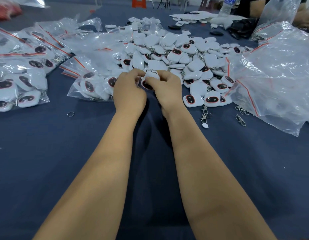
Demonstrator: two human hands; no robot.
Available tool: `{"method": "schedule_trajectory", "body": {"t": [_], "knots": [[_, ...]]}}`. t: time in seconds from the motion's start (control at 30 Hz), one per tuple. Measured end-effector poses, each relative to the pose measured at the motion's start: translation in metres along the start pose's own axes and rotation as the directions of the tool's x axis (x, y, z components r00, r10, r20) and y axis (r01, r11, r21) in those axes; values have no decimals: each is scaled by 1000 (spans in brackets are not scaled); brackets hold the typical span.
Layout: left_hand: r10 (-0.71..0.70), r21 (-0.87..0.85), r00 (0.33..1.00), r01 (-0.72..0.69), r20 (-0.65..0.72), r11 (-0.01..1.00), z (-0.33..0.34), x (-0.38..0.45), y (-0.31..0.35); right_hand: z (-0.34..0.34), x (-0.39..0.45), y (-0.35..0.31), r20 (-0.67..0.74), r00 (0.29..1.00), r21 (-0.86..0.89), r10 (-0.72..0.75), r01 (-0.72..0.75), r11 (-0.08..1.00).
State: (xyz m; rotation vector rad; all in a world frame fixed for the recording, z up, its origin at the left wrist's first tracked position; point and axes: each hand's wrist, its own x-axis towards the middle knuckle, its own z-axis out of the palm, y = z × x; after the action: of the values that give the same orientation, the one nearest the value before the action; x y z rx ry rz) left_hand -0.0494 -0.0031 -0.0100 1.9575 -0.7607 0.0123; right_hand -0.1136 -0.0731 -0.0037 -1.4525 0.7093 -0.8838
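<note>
My left hand [128, 91] and my right hand [165, 89] meet over the near edge of a big pile of white keychain cases [181, 54] with dark red-rimmed oval faces. Between them is one white case [151, 76]. My right hand grips it with curled fingers, and my left hand pinches at its top edge, where a metal ring sits. A second case with its dark face up [146, 84] lies just under my right fingers. Both forearms stretch out across the dark blue cloth [46, 161].
Filled clear zip bags [20, 75] with red strips lie to the left; one bag [91, 87] sits beside my left hand. Empty clear bags [274, 70] are heaped on the right. Loose metal clasps [204, 116] and a split ring [70, 113] lie nearby. Another person's arm [304, 16] is far right.
</note>
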Motion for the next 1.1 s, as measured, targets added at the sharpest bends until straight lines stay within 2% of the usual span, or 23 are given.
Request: {"method": "schedule_trajectory", "body": {"t": [0.13, 0.27, 0.4, 0.7, 1.1], "knots": [[10, 24, 1000, -10, 8, 1000, 1, 1, 0, 2, 2, 1, -56, 998, 38, 23, -21, 999], [36, 61, 998, -39, 41, 997, 2, 2, 1, 2, 2, -1, -24, 993, 224, 116, -108, 969], [-20, 2, 1000, 20, 22, 1000, 2, 1, 4, -1, 3, -2, 39, 996, 168, 76, -81, 982], [-16, -23, 1000, 16, -21, 1000, 4, 2, 3, 1, -1, -7, 141, 987, 107, 76, -92, 990], [-28, -45, 1000, 28, 14, 999, 3, 1, 4, -3, -4, -10, 98, 989, 123, 113, -125, 985]]}}
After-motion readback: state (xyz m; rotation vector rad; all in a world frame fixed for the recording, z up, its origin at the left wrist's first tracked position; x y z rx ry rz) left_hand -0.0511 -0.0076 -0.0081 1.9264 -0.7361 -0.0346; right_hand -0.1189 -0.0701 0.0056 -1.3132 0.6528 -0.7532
